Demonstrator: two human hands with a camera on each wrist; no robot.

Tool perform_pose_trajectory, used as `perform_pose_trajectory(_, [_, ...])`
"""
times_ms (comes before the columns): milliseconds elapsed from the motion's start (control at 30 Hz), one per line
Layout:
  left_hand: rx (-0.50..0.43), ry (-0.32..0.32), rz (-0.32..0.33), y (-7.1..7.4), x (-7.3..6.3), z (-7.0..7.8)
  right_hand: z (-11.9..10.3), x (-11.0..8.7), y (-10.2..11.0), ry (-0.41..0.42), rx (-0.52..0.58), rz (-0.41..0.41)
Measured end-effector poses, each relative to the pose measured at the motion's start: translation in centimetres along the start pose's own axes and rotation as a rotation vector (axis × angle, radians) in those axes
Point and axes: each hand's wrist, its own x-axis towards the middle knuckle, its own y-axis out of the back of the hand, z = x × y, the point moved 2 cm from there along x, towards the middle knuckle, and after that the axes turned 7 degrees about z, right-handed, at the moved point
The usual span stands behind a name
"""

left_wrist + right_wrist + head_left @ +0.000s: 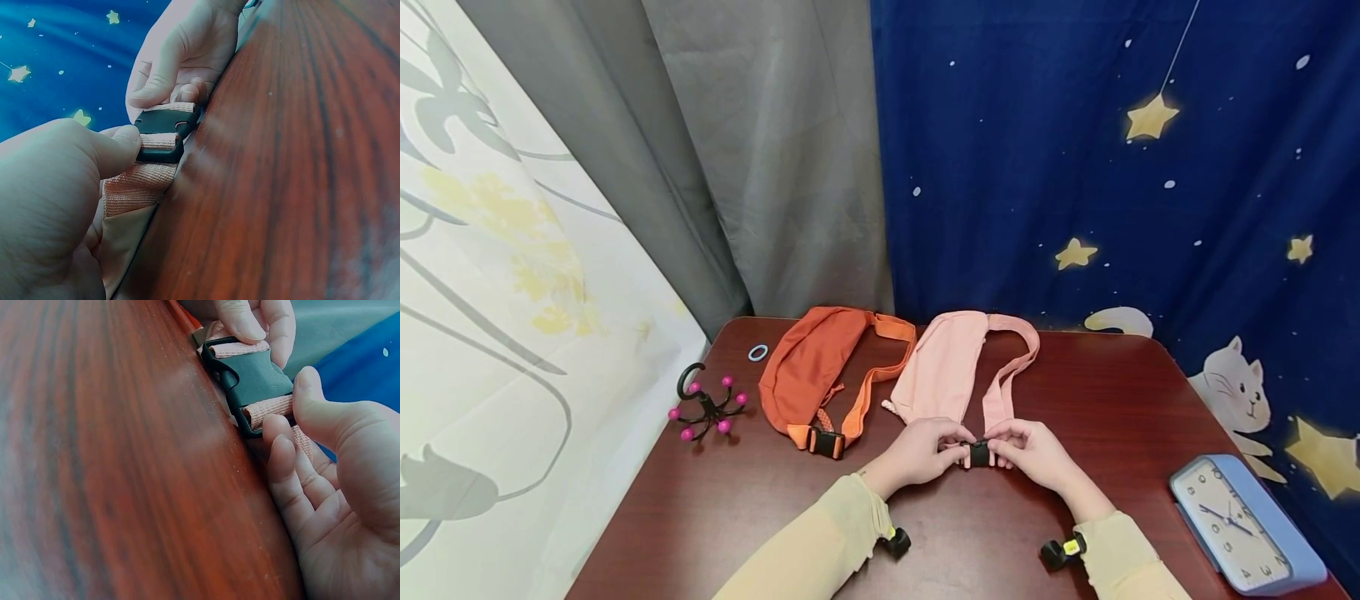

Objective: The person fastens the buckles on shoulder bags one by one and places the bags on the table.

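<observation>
A pink waist bag [942, 367] lies on the table, its pink strap [1027, 354] looping round on the right. At the bag's near end is a black side-release buckle [980, 454], its two halves joined. My left hand [919, 452] pinches the left end of this buckle, thumb on top. From the other side, my right hand [1037, 452] grips the right end between thumb and curled fingers. Pink webbing [269, 411] threads through the buckle's end bar in the right wrist view. The left wrist view shows the buckle [164, 122] close over the tabletop, between both hands.
Left of the pink bag lies an orange waist bag [812, 358] with its black buckle [826, 442] fastened. Farther left are a black hook rack [707, 407] with pink knobs and a small blue ring [758, 353]. A blue clock [1247, 521] stands at the table's right edge.
</observation>
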Motion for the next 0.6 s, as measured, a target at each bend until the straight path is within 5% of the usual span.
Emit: perform_pose_trajectory(600, [0.007, -0.018, -0.009, 0.12, 0.07, 0.05, 0.03, 0.20, -0.27, -0.014, -0.029, -0.002])
